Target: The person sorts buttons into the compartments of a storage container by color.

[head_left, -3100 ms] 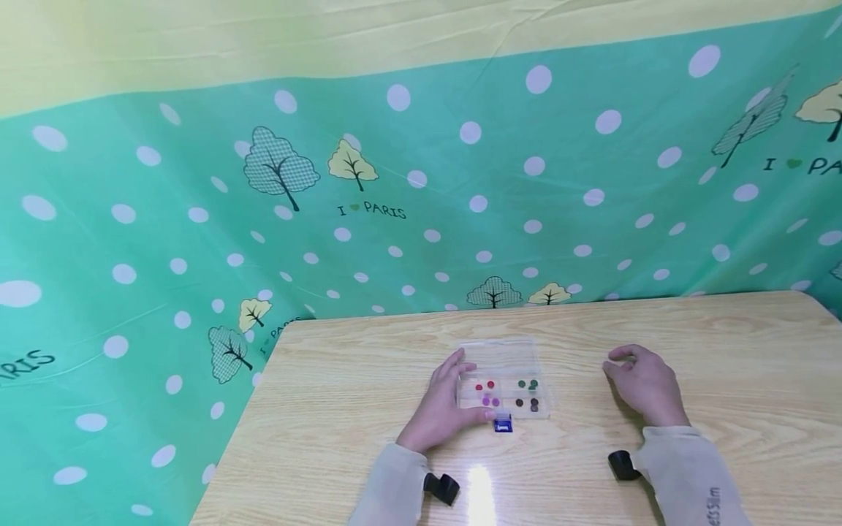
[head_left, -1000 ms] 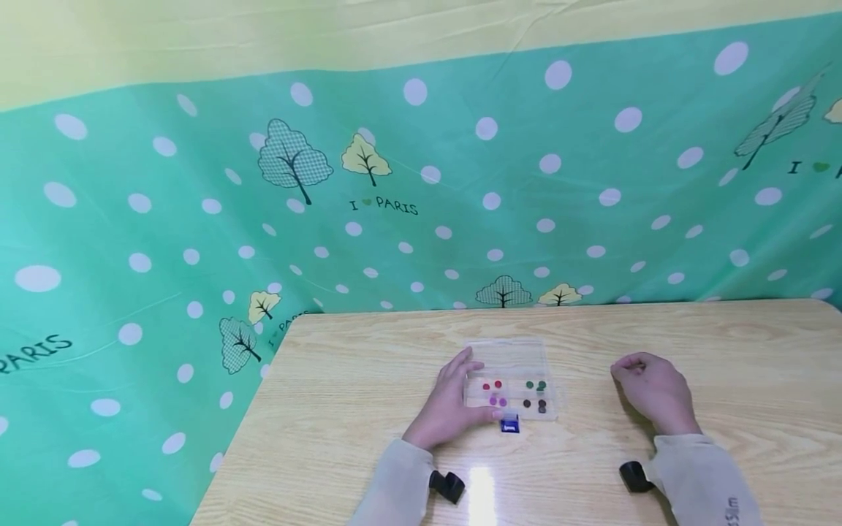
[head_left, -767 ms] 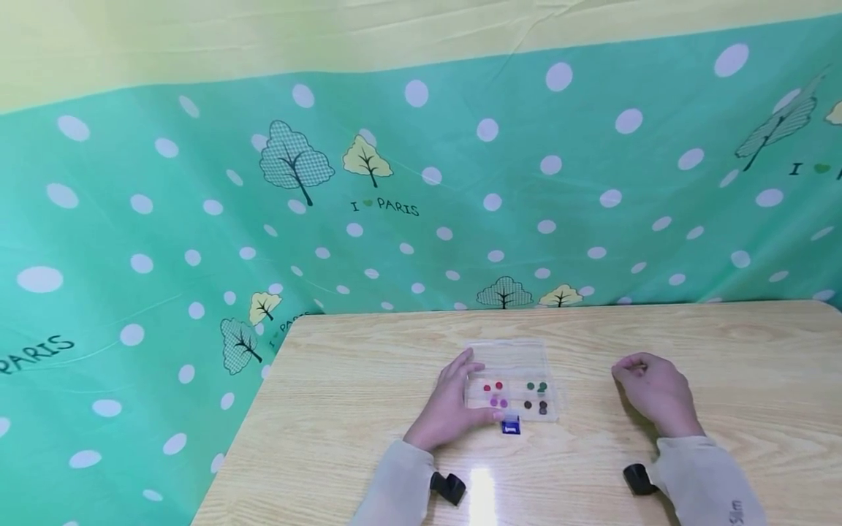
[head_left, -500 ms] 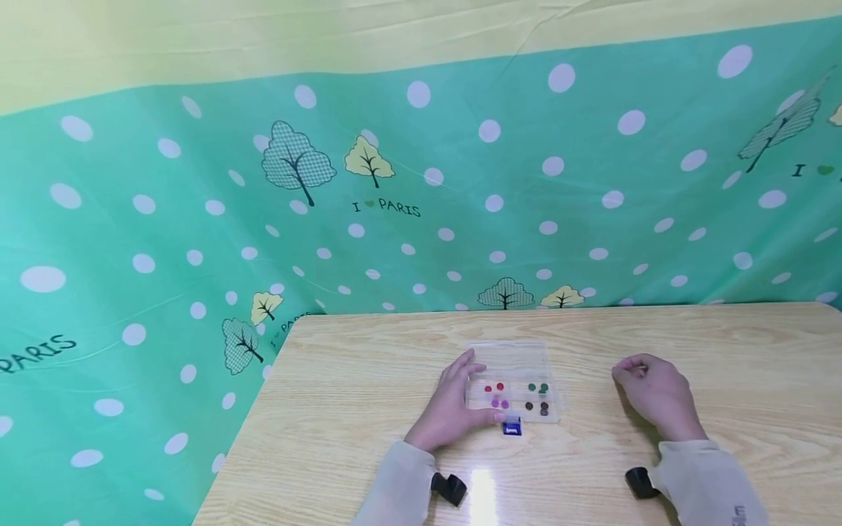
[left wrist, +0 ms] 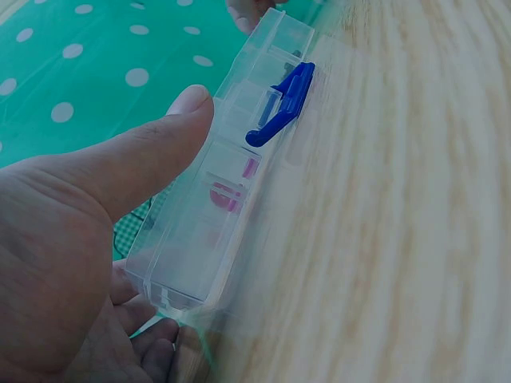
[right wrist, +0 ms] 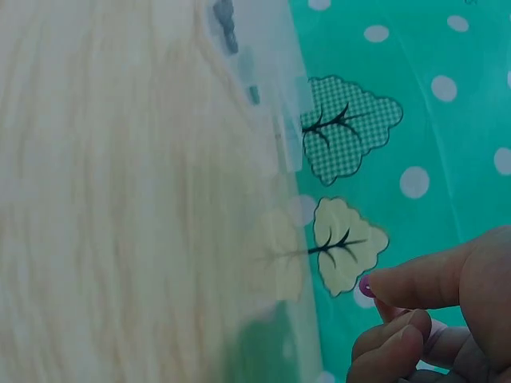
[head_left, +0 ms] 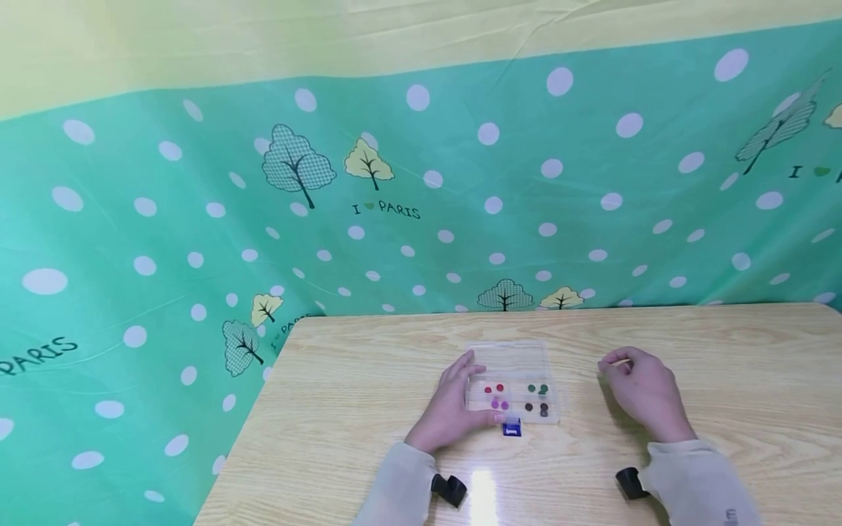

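Observation:
My left hand holds the left end of a clear plastic box, thumb along its front wall and fingers round the side. Its see-through lid is raised at the back. A blue latch sticks out at the front. Inside, divided compartments hold small round pieces: red discs, green discs, purple discs and dark brown discs. To the right of the box, my right hand pinches a small purple disc between thumb and index finger, above the table.
The box stands on a light wood-grain table. Behind and to the left hangs a green dotted cloth with tree prints. A black wrist mount sits at the left cuff, another black mount at the right.
In the last half second my right hand has shifted a little left, towards the box. My left hand stays on the box, and the discs inside look the same.

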